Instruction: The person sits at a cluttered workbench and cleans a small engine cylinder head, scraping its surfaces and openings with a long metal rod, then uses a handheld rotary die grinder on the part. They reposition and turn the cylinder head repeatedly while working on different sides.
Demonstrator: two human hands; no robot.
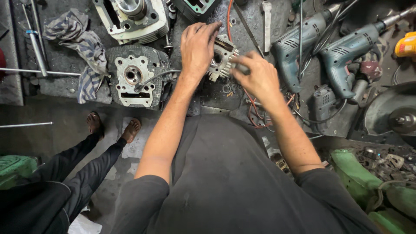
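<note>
Dark greasy workbench (pixel 65 86); stained concrete floor (pixel 60 130) below; green machine body (pixel 359 177) at right; dim light.

Single head-worn view, looking steeply down, close over the workbench (pixel 60 86), floor below

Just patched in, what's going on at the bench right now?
A person steadies a small finned engine cylinder on the dark workbench with the left hand, while the right hand works a small metal tool against it. A cylinder head lies to the left, two electric drills to the right. Another person's legs stand nearby.
</note>
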